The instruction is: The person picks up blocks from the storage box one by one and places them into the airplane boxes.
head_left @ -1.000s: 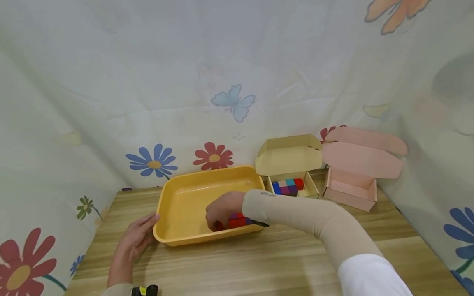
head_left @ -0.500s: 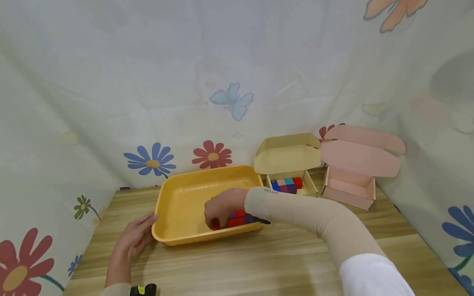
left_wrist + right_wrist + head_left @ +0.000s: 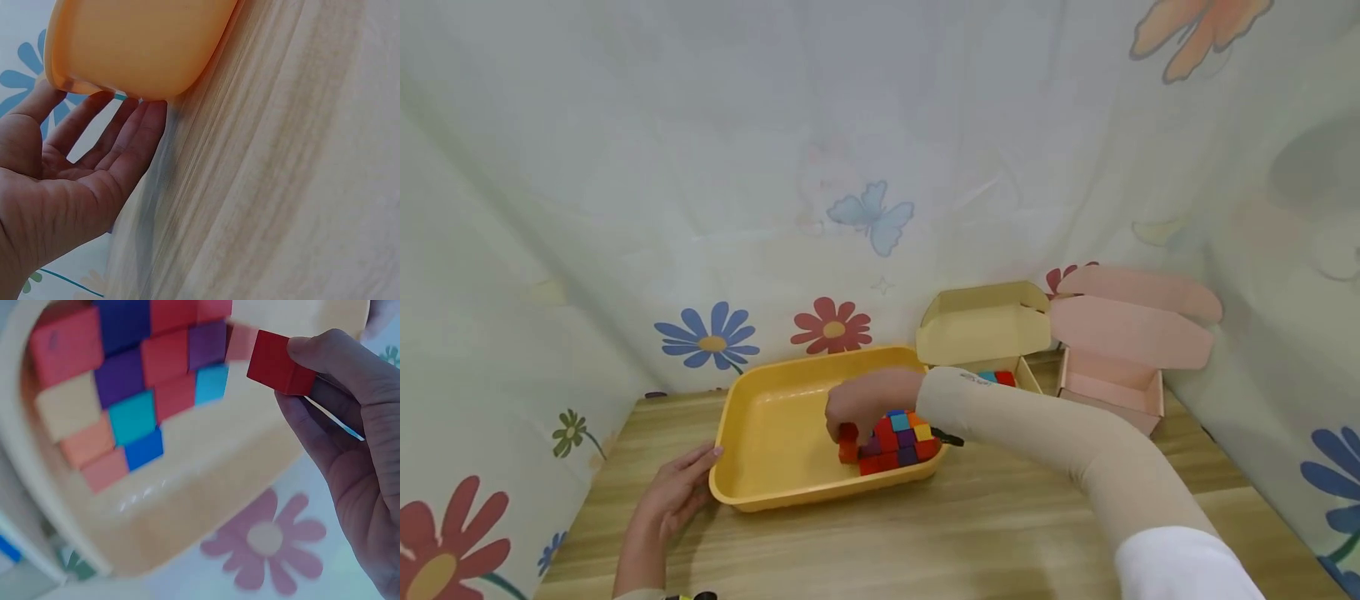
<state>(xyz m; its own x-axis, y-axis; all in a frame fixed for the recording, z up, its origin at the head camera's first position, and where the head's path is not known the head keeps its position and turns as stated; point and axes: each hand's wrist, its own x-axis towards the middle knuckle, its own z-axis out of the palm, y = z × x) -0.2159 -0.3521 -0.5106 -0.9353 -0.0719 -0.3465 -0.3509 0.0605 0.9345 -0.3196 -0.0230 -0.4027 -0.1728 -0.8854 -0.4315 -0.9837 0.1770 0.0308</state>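
The held cube point(image 3: 269, 362) is red; the bunched cubes point(image 3: 122, 376) mix red, purple, orange, yellow, blue and turquoise. The tray point(image 3: 782, 437) is golden yellow, one mailer box point(image 3: 985, 327) pale yellow, the other box point(image 3: 1131, 333) pink. The tabletop point(image 3: 865, 546) has streaky brown wood grain. The off-white backdrop point(image 3: 722, 142) carries red and blue flowers point(image 3: 832, 328), plus an orange print point(image 3: 1206, 32), possibly a butterfly.

A plain red cube point(image 3: 272, 361) is held over a rectangular yellow plastic tray point(image 3: 775, 429), in which multicoloured cubes point(image 3: 131, 417) are set in rows.
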